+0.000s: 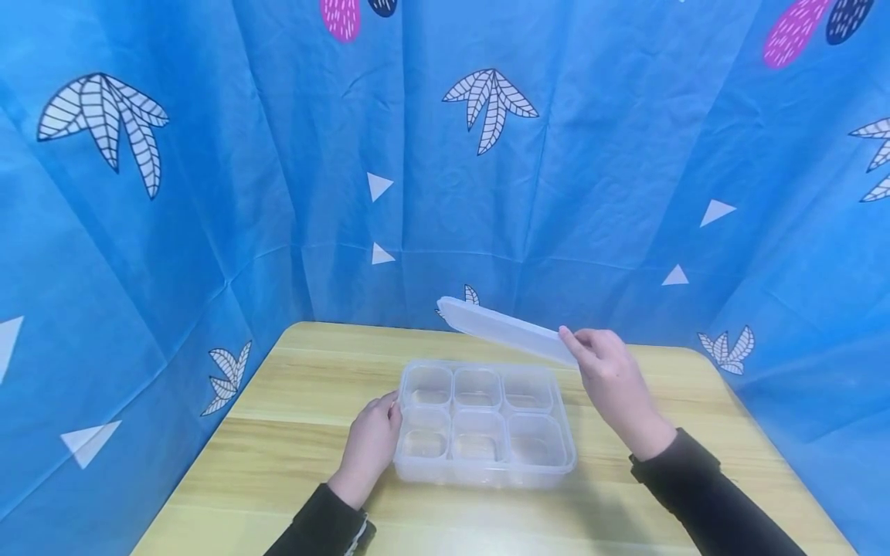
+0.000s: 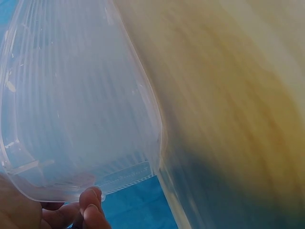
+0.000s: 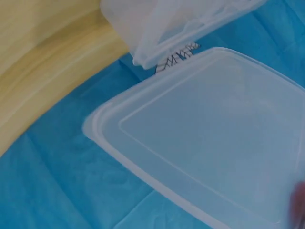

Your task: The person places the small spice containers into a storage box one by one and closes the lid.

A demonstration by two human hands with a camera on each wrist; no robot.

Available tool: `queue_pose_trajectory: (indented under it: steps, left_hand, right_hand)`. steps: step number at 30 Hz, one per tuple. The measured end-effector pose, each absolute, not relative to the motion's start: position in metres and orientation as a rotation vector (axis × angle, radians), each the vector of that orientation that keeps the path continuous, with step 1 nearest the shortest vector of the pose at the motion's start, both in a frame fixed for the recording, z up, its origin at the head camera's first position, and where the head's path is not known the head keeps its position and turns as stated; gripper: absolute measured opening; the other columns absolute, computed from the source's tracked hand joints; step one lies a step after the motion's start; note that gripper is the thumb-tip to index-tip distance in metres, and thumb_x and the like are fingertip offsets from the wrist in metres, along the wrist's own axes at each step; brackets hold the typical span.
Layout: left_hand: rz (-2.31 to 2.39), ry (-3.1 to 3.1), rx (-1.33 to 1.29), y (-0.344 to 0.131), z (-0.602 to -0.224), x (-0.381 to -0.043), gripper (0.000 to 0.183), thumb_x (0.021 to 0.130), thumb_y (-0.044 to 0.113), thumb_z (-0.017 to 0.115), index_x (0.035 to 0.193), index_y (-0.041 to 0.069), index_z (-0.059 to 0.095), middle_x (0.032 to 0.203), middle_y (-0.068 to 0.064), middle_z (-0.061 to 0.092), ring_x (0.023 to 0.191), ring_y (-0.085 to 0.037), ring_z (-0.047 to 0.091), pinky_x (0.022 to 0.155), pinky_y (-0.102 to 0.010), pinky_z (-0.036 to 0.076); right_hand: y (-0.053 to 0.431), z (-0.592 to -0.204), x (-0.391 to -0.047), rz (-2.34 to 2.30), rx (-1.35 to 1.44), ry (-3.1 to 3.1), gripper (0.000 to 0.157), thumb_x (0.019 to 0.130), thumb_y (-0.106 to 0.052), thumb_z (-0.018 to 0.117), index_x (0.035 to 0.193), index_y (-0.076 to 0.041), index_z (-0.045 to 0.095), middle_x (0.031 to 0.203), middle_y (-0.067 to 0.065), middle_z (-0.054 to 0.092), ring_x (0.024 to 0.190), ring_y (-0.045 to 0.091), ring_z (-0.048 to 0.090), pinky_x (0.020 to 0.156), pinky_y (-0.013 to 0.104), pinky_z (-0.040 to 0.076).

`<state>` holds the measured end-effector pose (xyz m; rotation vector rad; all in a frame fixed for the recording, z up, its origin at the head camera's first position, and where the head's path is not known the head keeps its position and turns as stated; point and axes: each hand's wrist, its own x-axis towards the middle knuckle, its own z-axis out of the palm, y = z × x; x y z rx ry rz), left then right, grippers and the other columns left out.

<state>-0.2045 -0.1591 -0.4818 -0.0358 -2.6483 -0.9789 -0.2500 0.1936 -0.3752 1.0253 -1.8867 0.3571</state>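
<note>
A clear plastic storage box (image 1: 487,475) rests on the table with several small open cups (image 1: 477,436) set in two rows inside it. At its left end, my left hand (image 1: 371,436) grips the side; the left wrist view shows curled fingers (image 2: 93,207) at the edge of the box's ribbed wall (image 2: 81,95). My right hand (image 1: 619,386) pinches the translucent lid (image 1: 507,328) by its right end. The lid is tilted above the back of the box, apart from it, its left end higher. In the right wrist view the lid (image 3: 209,138) nearly hides that hand.
The wooden table (image 1: 292,432) has rounded far corners and extends on both sides of the box. Blue curtains (image 1: 445,201) with leaf and triangle prints hang right behind the table and along both sides.
</note>
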Motion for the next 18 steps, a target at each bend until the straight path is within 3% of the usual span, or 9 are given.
queue_pose_trajectory:
  steps: [3, 10, 13, 18]
  left_hand:
    - [-0.982, -2.65, -0.032, -0.159, -0.482, -0.205, 0.036, 0.104, 0.014, 0.048, 0.131, -0.008, 0.059, 0.114, -0.025, 0.067, 0.103, -0.04, 0.066, 0.088, -0.051, 0.056]
    - [-0.997, -2.654, -0.026, -0.158, -0.481, -0.204, 0.036, 0.104, 0.013, 0.048, 0.132, -0.008, 0.058, 0.117, -0.025, 0.066, 0.107, -0.041, 0.065, 0.09, -0.052, 0.056]
    - [-0.999, -2.661, -0.025, -0.158, -0.481, -0.204, 0.036, 0.104, 0.012, 0.049, 0.132, -0.008, 0.059, 0.114, -0.024, 0.067, 0.104, -0.039, 0.066, 0.088, -0.051, 0.057]
    - [-0.999, -2.657, -0.028, -0.159, -0.48, -0.204, 0.035, 0.104, 0.012, 0.048, 0.131, -0.007, 0.059, 0.113, -0.023, 0.067, 0.101, -0.038, 0.067, 0.085, -0.049, 0.058]
  right_hand:
    - [0.191, -0.381, -0.251, 0.355, 1.062, -1.864, 0.084, 0.072, 0.026, 0.06, 0.148, -0.008, 0.049, 0.096, 0.023, 0.061, 0.079, 0.037, 0.055, 0.065, 0.047, 0.05]
    - [0.182, -0.391, -0.252, 0.307, 1.101, -1.825, 0.044, 0.095, 0.009, 0.045, 0.135, 0.001, 0.058, 0.098, 0.02, 0.063, 0.08, 0.035, 0.058, 0.065, 0.045, 0.052]
    - [0.178, -0.396, -0.253, 0.304, 1.13, -1.761, 0.041, 0.102, 0.002, 0.033, 0.134, 0.002, 0.059, 0.098, 0.02, 0.063, 0.079, 0.036, 0.059, 0.064, 0.046, 0.052]
    - [0.171, -0.405, -0.25, 0.292, 1.178, -1.707, 0.039, 0.104, 0.002, 0.036, 0.132, 0.002, 0.062, 0.097, 0.018, 0.063, 0.078, 0.032, 0.059, 0.064, 0.043, 0.052]
